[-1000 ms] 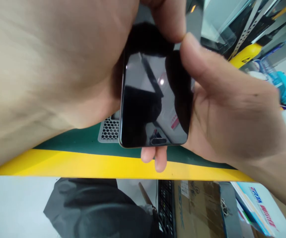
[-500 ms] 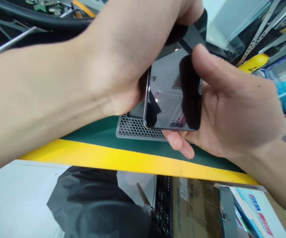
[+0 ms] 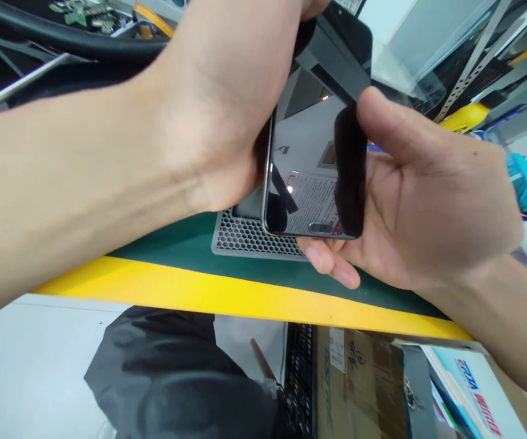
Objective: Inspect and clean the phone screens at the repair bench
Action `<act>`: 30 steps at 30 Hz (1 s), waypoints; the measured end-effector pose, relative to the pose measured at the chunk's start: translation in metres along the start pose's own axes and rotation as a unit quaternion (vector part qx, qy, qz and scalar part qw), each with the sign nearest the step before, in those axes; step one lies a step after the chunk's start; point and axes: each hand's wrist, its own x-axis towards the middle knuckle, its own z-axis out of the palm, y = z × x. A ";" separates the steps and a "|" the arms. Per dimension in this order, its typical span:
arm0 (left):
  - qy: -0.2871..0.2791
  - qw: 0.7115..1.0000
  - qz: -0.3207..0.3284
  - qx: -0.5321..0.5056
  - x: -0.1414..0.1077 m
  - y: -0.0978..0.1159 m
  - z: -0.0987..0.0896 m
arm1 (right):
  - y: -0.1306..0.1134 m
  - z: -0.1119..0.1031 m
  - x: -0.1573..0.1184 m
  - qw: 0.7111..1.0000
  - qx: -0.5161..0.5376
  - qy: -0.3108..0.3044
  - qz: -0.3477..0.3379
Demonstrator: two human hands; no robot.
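A dark, glossy smartphone (image 3: 309, 164) is tilted over the bench, its screen towards me and reflecting a printed label and a pale ceiling. My right hand (image 3: 428, 177) grips its right edge, thumb on the screen side and fingers behind the back, two fingertips showing below it. Along the phone's left edge comes my left hand (image 3: 240, 103), its heel close against the side. The left fingers are mostly cut off by the top of the picture or hidden behind the hand. Beneath the phone lies a grey honeycomb-patterned mat (image 3: 249, 238).
The green bench top (image 3: 163, 235) ends in a yellow front edge (image 3: 190, 289). A black tube (image 3: 71, 39) and green circuit boards (image 3: 85, 13) are at upper left. A yellow-handled tool (image 3: 465, 117) stands by a rack at right. Below the bench is a cardboard box (image 3: 359, 384).
My left hand has shifted up and left, uncovering more of the phone's upper end. The phone has moved slightly left with my right hand still around it.
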 end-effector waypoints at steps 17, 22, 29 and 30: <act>0.102 0.995 -0.007 0.012 -0.011 -0.002 0.007 | 0.002 0.001 0.000 1.000 -0.026 0.000 0.011; 0.074 0.983 0.109 0.126 -0.010 -0.001 0.008 | 0.002 0.001 -0.001 0.999 -0.029 0.025 0.038; -0.246 0.910 0.237 0.235 -0.009 0.001 0.005 | 0.009 0.002 -0.001 0.998 0.048 0.035 0.007; -0.239 0.911 0.237 0.236 -0.009 0.001 0.006 | 0.010 0.002 -0.001 0.998 0.050 0.037 0.011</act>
